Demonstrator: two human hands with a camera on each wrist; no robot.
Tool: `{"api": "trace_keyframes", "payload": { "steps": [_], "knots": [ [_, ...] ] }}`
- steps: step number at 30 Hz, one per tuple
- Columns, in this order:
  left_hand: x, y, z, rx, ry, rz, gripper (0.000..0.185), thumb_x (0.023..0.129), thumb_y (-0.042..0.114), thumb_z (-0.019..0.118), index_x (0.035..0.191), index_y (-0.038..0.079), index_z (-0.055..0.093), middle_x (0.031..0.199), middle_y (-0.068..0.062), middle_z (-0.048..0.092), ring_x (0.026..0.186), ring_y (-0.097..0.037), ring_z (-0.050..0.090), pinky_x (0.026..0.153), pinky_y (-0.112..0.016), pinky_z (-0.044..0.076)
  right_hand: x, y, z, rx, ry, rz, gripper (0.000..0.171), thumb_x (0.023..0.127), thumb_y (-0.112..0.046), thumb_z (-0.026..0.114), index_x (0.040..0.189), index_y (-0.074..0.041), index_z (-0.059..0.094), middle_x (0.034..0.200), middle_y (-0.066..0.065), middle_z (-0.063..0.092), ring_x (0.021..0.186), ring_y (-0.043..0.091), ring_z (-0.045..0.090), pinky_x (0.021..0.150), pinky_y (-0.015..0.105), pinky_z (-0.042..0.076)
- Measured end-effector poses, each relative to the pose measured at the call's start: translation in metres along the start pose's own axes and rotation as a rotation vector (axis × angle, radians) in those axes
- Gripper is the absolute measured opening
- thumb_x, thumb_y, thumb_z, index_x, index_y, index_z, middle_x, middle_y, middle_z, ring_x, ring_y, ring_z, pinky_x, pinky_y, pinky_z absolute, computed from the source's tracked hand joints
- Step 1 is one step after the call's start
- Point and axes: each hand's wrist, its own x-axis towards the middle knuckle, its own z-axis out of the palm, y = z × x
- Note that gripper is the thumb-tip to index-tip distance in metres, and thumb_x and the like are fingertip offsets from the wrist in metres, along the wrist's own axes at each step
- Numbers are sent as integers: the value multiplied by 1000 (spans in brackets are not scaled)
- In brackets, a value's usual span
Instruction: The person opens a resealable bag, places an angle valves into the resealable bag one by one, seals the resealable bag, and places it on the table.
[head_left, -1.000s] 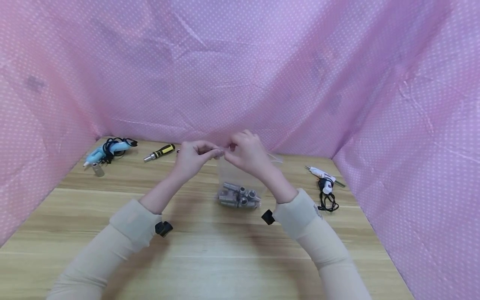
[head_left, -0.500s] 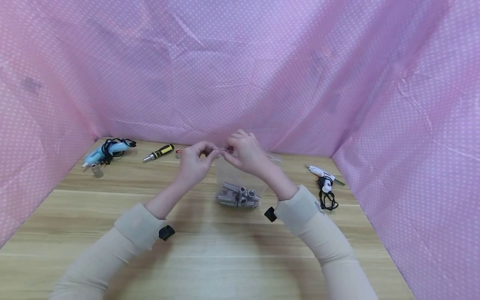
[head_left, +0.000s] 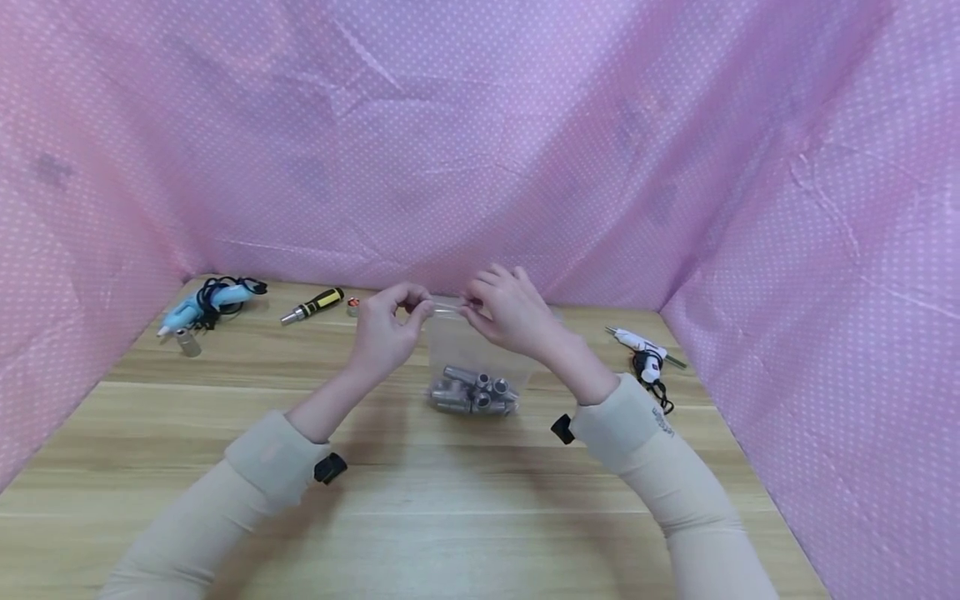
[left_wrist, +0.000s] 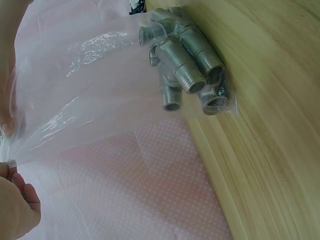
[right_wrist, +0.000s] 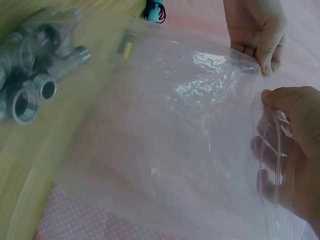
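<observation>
A clear zip-top plastic bag [head_left: 480,346] stands upright on the table. Threaded metal pipe fittings [head_left: 472,390], several of them, lie in its bottom. The left hand [head_left: 386,329] pinches the left corner of the bag's top edge between thumb and fingers. A short way to the right along that edge, the right hand [head_left: 513,312] pinches the seal strip. In the right wrist view, the right thumb lies on the near side of the bag [right_wrist: 165,115], and the right hand's fingers [right_wrist: 267,150] show through the film. The left wrist view has the fittings [left_wrist: 185,55] bunched inside the film.
At the back left lie a light blue glue gun [head_left: 213,304] with a black cord, a metal cylinder [head_left: 187,342], a yellow-black screwdriver [head_left: 312,306] and a small red-topped item [head_left: 353,307]. On the right is a white corded tool [head_left: 641,350]. Pink dotted cloth [head_left: 480,167] encloses the table.
The right hand has slid rightward along the bag's top edge, so a stretch of the strip now shows between the hands. The left hand keeps its pinch at the corner.
</observation>
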Motion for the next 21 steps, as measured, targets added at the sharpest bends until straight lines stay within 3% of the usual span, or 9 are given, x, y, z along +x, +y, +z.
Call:
{"api": "trace_keyframes", "payload": {
  "steps": [6, 13, 21],
  "knots": [
    [0, -2, -7, 13, 25, 14, 4, 82, 0, 68, 81, 3, 66, 70, -6, 65, 65, -12, 55, 62, -23, 46, -4, 6, -5, -22, -17, -6, 12, 89, -26, 64, 88, -14, 64, 85, -2, 63, 84, 17, 52, 71, 34, 38],
    [-1, -8, -20, 44, 74, 29, 6, 81, -2, 69, 79, 3, 66, 69, -6, 65, 65, -10, 54, 60, -15, 41, -13, 18, -8, -17, -10, -10, 11, 89, -24, 64, 87, -13, 63, 83, -2, 62, 83, 17, 51, 71, 34, 36],
    [-3, -12, -28, 68, 94, 29, 7, 80, -3, 69, 78, 3, 66, 69, -6, 64, 66, -7, 52, 64, -15, 40, -25, 29, -11, -2, -6, -16, 13, 90, -24, 64, 91, -11, 64, 87, 0, 64, 86, 18, 53, 70, 35, 35]
  ]
}}
